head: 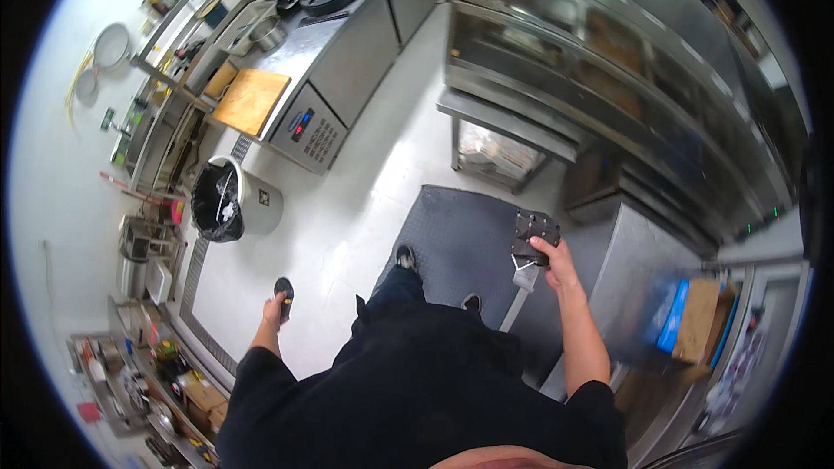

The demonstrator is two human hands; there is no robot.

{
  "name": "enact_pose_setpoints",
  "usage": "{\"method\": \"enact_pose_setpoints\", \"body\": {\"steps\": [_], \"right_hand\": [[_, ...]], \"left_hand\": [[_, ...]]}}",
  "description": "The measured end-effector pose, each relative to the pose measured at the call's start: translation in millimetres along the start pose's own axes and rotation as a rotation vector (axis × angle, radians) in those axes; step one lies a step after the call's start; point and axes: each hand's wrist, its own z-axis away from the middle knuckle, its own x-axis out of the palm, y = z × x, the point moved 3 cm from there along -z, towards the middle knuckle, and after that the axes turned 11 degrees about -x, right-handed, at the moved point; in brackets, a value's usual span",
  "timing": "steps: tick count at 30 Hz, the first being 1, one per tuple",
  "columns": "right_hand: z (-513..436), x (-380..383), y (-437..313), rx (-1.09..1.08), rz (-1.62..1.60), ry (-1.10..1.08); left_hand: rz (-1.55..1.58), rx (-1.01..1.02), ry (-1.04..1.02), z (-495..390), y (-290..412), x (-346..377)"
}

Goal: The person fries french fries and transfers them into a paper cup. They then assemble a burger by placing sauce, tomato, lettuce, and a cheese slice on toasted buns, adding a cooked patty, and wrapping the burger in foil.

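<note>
My left hand [275,312] hangs low at my left side, its fingers closed around a small black object [284,288] with a touch of yellow on it. What that object is, I cannot tell. On the other side, my right hand [554,262] grips a flat, dark brown item [533,231] dotted with small light spots, my thumb pressed on its face. From its lower end hang a white cord and a pale grey piece [524,278]. Both hands are well apart, out over the floor and a dark textured floor mat [449,228].
A white bin [266,205] with a black liner stands front left, near a steel counter [352,71] bearing a wooden cutting board [253,101] and pans. Ahead right is a glass-doored steel oven unit [547,45] over a low steel table [502,124]. A cardboard box [697,319] sits right.
</note>
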Motion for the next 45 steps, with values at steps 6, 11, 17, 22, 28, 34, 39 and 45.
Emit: {"method": "enact_pose_setpoints", "body": {"steps": [6,11,17,22,28,34,39,45], "right_hand": [[-173.9,119.7,27.1,0.064,-0.059,0.056],[-261.8,262.2,86.4,0.332,-0.421,0.203],[-389.1,372.8,35.8,0.285,-0.204,0.000],[-517.2,431.9,3.5,0.220,-0.215,-0.090],[-706.8,523.5,38.0,0.386,-0.354,0.028],[-844.6,595.7,52.4,0.505,-0.268,-0.135],[-905.9,602.0,43.3,0.474,-0.043,-0.274],[-1028.3,532.1,-2.5,0.601,-0.091,0.012]], "left_hand": [[0.481,-0.308,-0.019,-28.3,-61.2,61.3],[0.494,-0.348,-0.194,-80.0,115.3,144.4],[0.264,0.057,-0.581,-128.3,447.9,218.2],[0.161,0.089,-0.796,-140.1,658.5,240.2],[0.352,0.030,-0.690,-126.7,709.4,145.0],[0.757,-0.364,-0.550,-72.5,640.4,88.3],[1.060,-0.168,-0.586,-75.0,734.2,207.1],[1.136,0.189,-0.928,-119.1,968.0,314.0]]}}
